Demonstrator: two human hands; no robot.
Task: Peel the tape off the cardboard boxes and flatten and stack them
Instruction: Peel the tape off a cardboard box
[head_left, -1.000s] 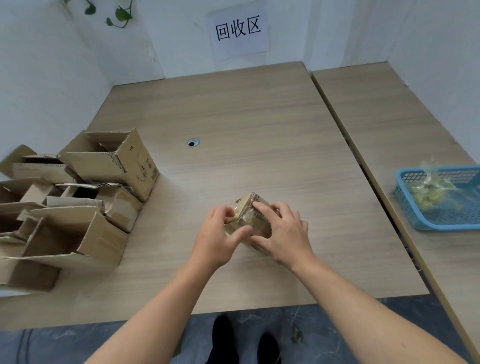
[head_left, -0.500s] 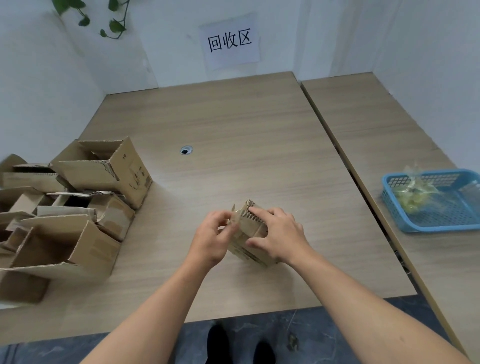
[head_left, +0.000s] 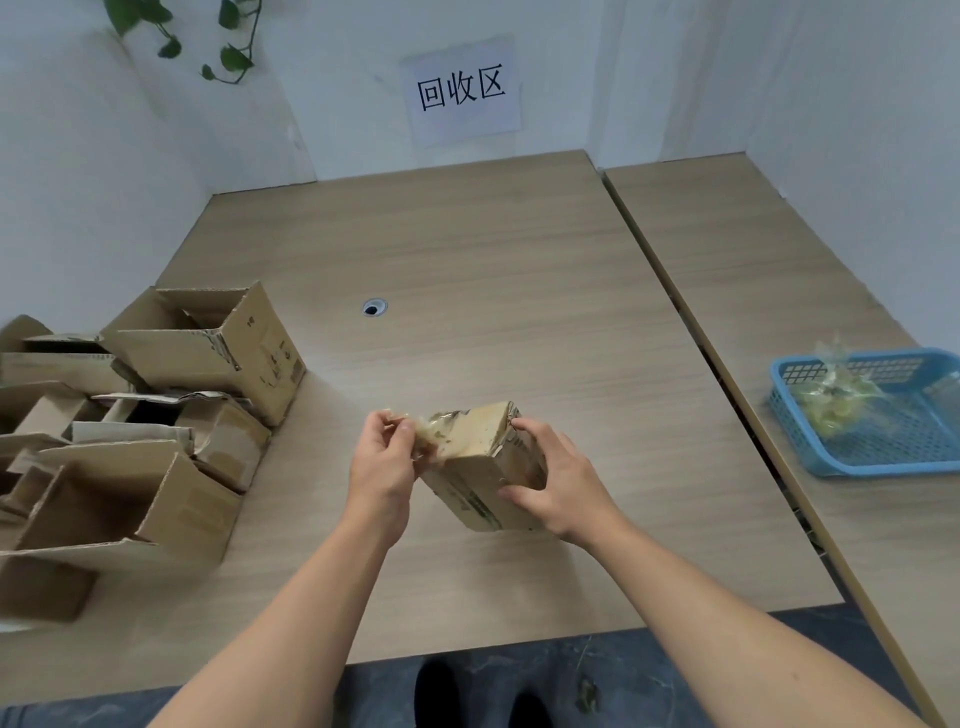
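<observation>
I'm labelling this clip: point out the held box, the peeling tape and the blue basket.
held box (head_left: 472, 437), head view, top face.
tape (head_left: 430, 432), head view, crumpled strip lifted off the box.
blue basket (head_left: 787, 415), head view, left wall.

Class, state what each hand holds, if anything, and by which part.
The left hand pinches the tape at its peeled end; the right hand grips the cardboard box by its right side.
</observation>
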